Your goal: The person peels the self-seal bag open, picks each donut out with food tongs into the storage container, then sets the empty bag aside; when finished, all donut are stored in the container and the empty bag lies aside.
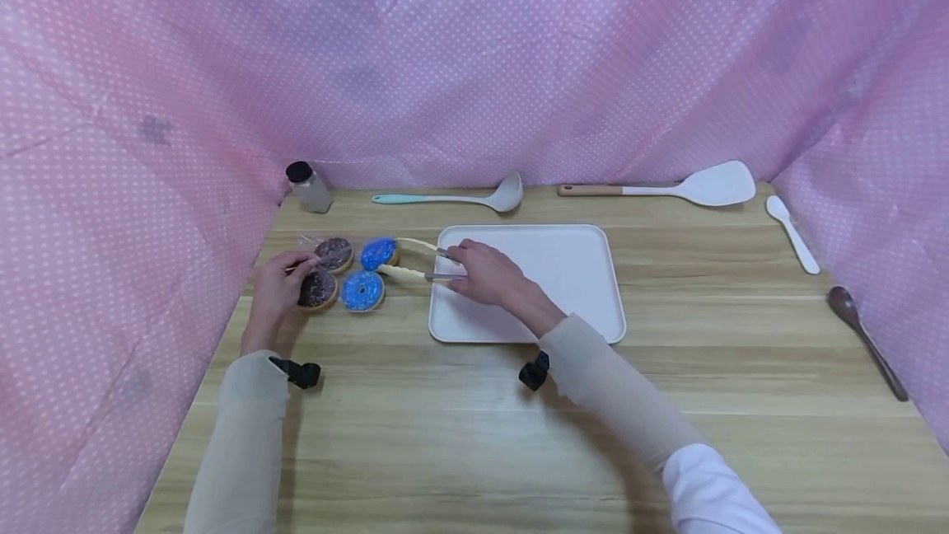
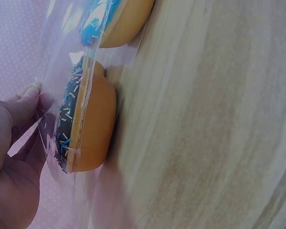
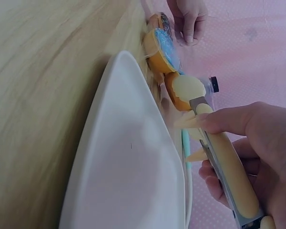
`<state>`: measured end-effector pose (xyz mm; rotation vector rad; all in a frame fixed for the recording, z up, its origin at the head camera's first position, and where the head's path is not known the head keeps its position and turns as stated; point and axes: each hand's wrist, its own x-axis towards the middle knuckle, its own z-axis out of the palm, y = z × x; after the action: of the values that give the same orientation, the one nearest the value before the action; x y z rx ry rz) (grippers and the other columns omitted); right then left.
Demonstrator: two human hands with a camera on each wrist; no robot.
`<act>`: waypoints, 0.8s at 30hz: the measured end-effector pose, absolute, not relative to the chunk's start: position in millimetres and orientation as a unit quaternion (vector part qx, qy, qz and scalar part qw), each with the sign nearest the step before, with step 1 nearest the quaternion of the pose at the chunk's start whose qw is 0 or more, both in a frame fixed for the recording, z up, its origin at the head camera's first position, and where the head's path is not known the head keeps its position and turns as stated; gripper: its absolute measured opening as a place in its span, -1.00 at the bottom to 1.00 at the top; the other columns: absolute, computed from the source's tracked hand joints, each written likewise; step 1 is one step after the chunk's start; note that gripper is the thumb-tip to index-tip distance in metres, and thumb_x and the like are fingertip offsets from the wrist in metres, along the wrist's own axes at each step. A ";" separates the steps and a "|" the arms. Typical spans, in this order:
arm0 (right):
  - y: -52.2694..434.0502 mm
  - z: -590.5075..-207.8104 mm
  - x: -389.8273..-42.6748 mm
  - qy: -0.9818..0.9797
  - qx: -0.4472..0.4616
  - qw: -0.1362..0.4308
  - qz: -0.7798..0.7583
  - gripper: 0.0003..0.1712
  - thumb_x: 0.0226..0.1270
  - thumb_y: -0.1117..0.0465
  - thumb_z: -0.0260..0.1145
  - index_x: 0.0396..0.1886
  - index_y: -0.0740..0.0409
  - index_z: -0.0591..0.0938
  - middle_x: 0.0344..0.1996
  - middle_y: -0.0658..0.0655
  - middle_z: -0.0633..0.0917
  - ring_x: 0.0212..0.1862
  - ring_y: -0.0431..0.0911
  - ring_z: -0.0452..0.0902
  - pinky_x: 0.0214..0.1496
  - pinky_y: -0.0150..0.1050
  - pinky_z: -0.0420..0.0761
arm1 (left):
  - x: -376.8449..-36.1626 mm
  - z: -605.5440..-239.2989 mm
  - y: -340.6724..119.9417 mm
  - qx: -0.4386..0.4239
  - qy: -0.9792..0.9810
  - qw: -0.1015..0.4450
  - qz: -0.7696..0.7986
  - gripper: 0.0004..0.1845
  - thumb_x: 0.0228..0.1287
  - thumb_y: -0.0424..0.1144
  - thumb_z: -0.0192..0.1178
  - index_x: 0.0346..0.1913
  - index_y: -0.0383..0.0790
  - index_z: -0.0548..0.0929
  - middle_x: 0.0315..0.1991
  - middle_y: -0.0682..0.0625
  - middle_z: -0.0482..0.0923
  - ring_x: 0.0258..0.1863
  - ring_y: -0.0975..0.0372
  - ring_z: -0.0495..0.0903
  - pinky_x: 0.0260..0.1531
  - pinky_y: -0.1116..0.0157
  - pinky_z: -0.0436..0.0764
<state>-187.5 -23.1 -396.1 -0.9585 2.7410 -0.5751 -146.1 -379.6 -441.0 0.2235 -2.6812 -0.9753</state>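
Observation:
My left hand (image 1: 273, 291) pinches the edge of a clear plastic bag (image 2: 57, 52) between thumb and fingers. Two chocolate doughnuts with sprinkles lie beside that hand: a front one (image 1: 317, 291) and a back one (image 1: 335, 252). To their right are a light-blue doughnut (image 1: 362, 292) and a darker blue doughnut (image 1: 378, 252). The film covers doughnuts in the left wrist view. In my right hand (image 1: 489, 274) I grip cream-tipped tongs (image 3: 229, 171), their arms spread. The tips stand at the darker blue doughnut; whether they squeeze it I cannot tell.
A white tray (image 1: 563, 278) lies beneath my right hand. Along the back are a black-capped jar (image 1: 311, 189), a ladle (image 1: 474, 200) and a white spatula (image 1: 715, 185). A small white spoon (image 1: 792, 235) and a brown spoon (image 1: 863, 336) lie at the right edge.

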 end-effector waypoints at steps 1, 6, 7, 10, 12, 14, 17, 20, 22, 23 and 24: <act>-21.2 -395.7 -186.5 0.922 -0.323 0.088 -0.193 -0.47 0.27 0.01 0.31 0.19 0.12 0.53 -0.03 0.10 0.61 -0.10 -0.09 0.51 -0.03 -0.17 0.56 | -145.9 -440.8 -379.5 0.079 -0.928 0.137 -0.338 -0.72 0.38 -0.17 0.13 -0.10 -0.31 0.69 -0.06 -0.22 0.66 -0.27 0.67 0.33 -0.18 0.64 0.35; -12.1 -394.2 -180.5 0.925 -0.318 0.074 -0.195 -0.45 0.26 0.01 0.32 0.20 0.12 0.51 -0.03 0.10 0.61 -0.11 -0.09 0.51 -0.04 -0.16 0.57 | -144.7 -438.3 -378.3 0.084 -0.923 0.128 -0.352 -0.72 0.39 -0.19 0.12 -0.08 -0.34 0.68 -0.05 -0.23 0.65 -0.29 0.65 0.38 -0.23 0.68 0.36; -10.0 -393.9 -179.1 0.925 -0.317 0.072 -0.196 -0.45 0.26 0.02 0.32 0.21 0.11 0.51 -0.03 0.10 0.61 -0.11 -0.10 0.51 -0.03 -0.16 0.57 | -144.4 -437.6 -377.9 0.084 -0.923 0.128 -0.353 -0.72 0.39 -0.19 0.12 -0.07 -0.35 0.67 -0.05 -0.24 0.65 -0.30 0.66 0.39 -0.24 0.69 0.36; -3.2 -392.8 -175.2 0.926 -0.312 0.070 -0.202 -0.44 0.26 0.03 0.33 0.22 0.11 0.51 -0.03 0.09 0.62 -0.11 -0.10 0.52 -0.04 -0.17 0.58 | -143.7 -436.3 -376.9 0.084 -0.922 0.124 -0.357 -0.72 0.39 -0.21 0.12 -0.06 -0.36 0.67 -0.05 -0.25 0.65 -0.31 0.64 0.41 -0.28 0.71 0.37; 2.2 -391.3 -172.4 0.927 -0.307 0.072 -0.204 -0.43 0.26 0.03 0.34 0.24 0.10 0.50 -0.02 0.09 0.61 -0.11 -0.10 0.52 -0.04 -0.17 0.58 | -143.2 -435.6 -376.2 0.086 -0.923 0.121 -0.354 -0.72 0.39 -0.20 0.11 -0.06 -0.35 0.67 -0.04 -0.24 0.64 -0.29 0.61 0.41 -0.28 0.71 0.37; 8.1 -390.4 -170.1 0.927 -0.304 0.074 -0.209 -0.42 0.26 0.04 0.34 0.25 0.09 0.50 -0.01 0.10 0.61 -0.12 -0.11 0.51 -0.05 -0.18 0.58 | -143.1 -435.5 -375.9 0.089 -0.925 0.119 -0.350 -0.72 0.40 -0.19 0.11 -0.06 -0.32 0.67 -0.03 -0.22 0.64 -0.26 0.57 0.42 -0.25 0.69 0.37; 18.1 -389.0 -166.3 0.926 -0.300 0.072 -0.218 -0.41 0.25 0.05 0.35 0.26 0.07 0.49 -0.01 0.10 0.61 -0.13 -0.11 0.50 -0.07 -0.18 0.58 | -142.4 -434.7 -375.0 0.094 -0.926 0.118 -0.346 -0.71 0.40 -0.17 0.10 -0.05 -0.31 0.67 -0.03 -0.20 0.64 -0.19 0.44 0.48 -0.22 0.64 0.39; 30.3 -389.0 -162.6 0.925 -0.300 0.057 -0.225 -0.40 0.24 0.05 0.36 0.27 0.07 0.48 -0.01 0.10 0.61 -0.11 -0.09 0.51 -0.07 -0.16 0.58 | -141.9 -434.1 -374.3 0.098 -0.927 0.117 -0.343 -0.71 0.40 -0.16 0.09 -0.05 -0.30 0.67 -0.02 -0.20 0.64 -0.14 0.32 0.52 -0.21 0.63 0.39; 39.5 -388.7 -159.9 0.925 -0.300 0.044 -0.228 -0.38 0.23 0.05 0.37 0.28 0.09 0.47 0.00 0.10 0.61 -0.10 -0.08 0.52 -0.05 -0.16 0.58 | -141.3 -433.6 -373.8 0.099 -0.926 0.116 -0.346 -0.71 0.40 -0.17 0.09 -0.04 -0.31 0.67 -0.02 -0.21 0.63 -0.12 0.26 0.53 -0.21 0.63 0.40; 44.4 -388.4 -158.6 0.925 -0.300 0.037 -0.230 -0.37 0.23 0.05 0.37 0.28 0.09 0.47 0.00 0.10 0.61 -0.09 -0.07 0.52 -0.05 -0.15 0.58 | -141.2 -433.5 -373.7 0.099 -0.926 0.116 -0.345 -0.71 0.41 -0.17 0.09 -0.04 -0.31 0.66 -0.02 -0.21 0.63 -0.11 0.24 0.53 -0.20 0.62 0.40; 49.1 -387.9 -157.5 0.925 -0.299 0.032 -0.232 -0.36 0.22 0.05 0.38 0.28 0.10 0.47 0.01 0.10 0.61 -0.08 -0.06 0.53 -0.05 -0.14 0.58 | -141.2 -433.3 -373.5 0.098 -0.927 0.117 -0.344 -0.71 0.41 -0.17 0.09 -0.04 -0.31 0.67 -0.02 -0.21 0.63 -0.10 0.21 0.54 -0.19 0.59 0.41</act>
<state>-157.5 49.1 -387.9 -0.9195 2.8486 -0.7142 -141.2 -373.5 -433.3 0.2864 -2.7126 -1.0059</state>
